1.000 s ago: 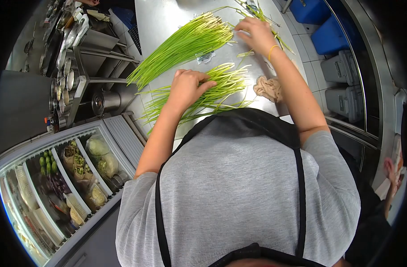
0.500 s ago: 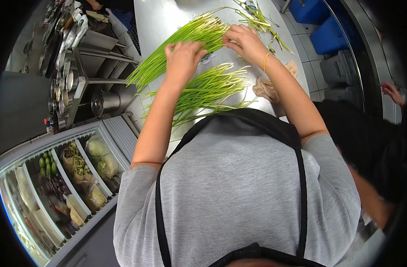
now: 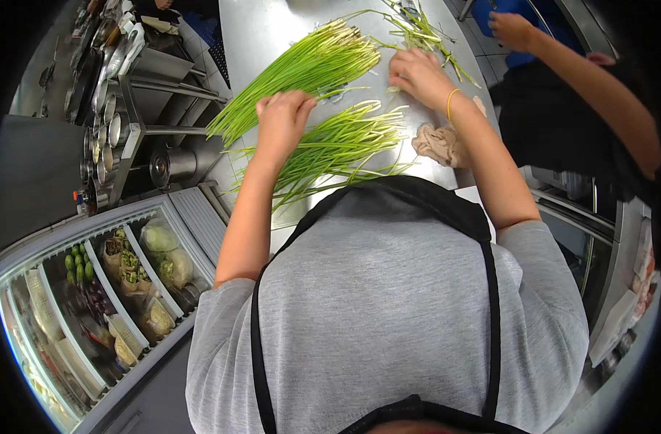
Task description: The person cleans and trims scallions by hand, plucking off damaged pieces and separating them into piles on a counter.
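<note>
A large bunch of thin spring onions [image 3: 301, 76] lies slantwise on the steel table, pale root ends toward the upper right. Closer to my body is a second, looser pile of spring onions [image 3: 345, 141]. Between the two, my left hand [image 3: 282, 119] pinches a single spring onion stalk [image 3: 341, 92], whose pale end points right. My right hand [image 3: 423, 76] is beyond the bunch's root ends, fingers curled together; a small pale bit shows under them, too small to name. Just past it lie stripped trimmings [image 3: 417, 27].
A crumpled beige cloth [image 3: 437, 145] rests by my right forearm. On the right another person's arm [image 3: 583, 61] reaches alongside the steel table [image 3: 254, 18]. A glass-topped fridge [image 3: 106, 289] with vegetables stands at lower left, below a rack of pots [image 3: 113, 130].
My hands have moved apart: the left slightly left and down, with a stalk now showing from it, the right to the right, away from the bunch. The other person has come closer, arm extended.
</note>
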`<state>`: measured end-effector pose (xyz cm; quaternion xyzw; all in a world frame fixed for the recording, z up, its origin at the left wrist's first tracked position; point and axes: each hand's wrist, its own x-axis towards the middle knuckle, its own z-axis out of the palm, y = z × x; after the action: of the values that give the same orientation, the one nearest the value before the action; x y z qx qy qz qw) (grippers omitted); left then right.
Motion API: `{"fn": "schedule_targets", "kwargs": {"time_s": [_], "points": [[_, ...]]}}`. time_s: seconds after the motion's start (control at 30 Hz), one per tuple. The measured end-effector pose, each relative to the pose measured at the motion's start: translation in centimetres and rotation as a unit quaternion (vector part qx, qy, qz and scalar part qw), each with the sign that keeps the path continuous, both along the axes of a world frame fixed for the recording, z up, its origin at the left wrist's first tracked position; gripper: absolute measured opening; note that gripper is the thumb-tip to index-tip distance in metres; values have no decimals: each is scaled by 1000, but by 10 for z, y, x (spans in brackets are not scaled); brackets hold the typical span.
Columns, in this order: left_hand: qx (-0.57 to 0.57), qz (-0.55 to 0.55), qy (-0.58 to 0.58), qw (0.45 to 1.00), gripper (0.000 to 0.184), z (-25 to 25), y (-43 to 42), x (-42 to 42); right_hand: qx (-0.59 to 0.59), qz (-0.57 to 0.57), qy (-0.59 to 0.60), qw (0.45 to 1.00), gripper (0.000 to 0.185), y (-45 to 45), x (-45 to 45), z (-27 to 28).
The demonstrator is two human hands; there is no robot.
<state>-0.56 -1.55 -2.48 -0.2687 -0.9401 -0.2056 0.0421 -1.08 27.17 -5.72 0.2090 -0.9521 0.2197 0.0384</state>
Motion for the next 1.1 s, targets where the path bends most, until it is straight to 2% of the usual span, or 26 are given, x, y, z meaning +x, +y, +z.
{"fn": "schedule_targets", "kwargs": {"time_s": [0.03,0.1,0.17,0.2,0.27,0.4,0.5,0.57,0.7,0.8,0.87,0.9,0.97,1.1], "points": [[-3,20,-26,999,16,1,-6,3,16,-43,-28,999,9,4,-2,1],[-6,40,-51,998,16,0,-10,12,17,-58,-18,998,8,1,-10,-2],[38,13,-79,996,16,-3,-9,18,-24,-28,83,996,8,-10,-18,-9],[38,13,-78,996,16,-2,-7,21,-24,-28,83,996,8,-18,-22,-13],[-42,-75,-112,990,18,-2,-5,26,9,-24,112,993,7,-32,-28,-20],[-36,-56,-112,992,19,10,-2,26,16,-28,81,996,8,-36,-35,-30],[-26,-7,-51,998,23,9,-1,15,7,-18,75,997,7,-31,-30,-24],[26,17,49,998,28,10,5,8,-40,-7,81,996,7,-26,-22,-10],[34,-4,100,994,29,6,22,-6,-68,-7,96,993,8,-21,-10,11],[35,-42,56,997,23,5,30,-14,-81,-2,90,993,7,-18,-6,20],[81,-7,-52,995,19,4,32,-17,-110,14,80,991,9,-14,-4,23],[80,-9,-53,995,19,5,33,-17,-110,13,80,991,9,-13,-4,23],[146,9,-129,981,19,9,32,-17,-126,14,77,989,12,-12,-4,23],[130,-4,-112,985,19,13,31,-15,-103,4,164,981,13,-30,3,39]]}}
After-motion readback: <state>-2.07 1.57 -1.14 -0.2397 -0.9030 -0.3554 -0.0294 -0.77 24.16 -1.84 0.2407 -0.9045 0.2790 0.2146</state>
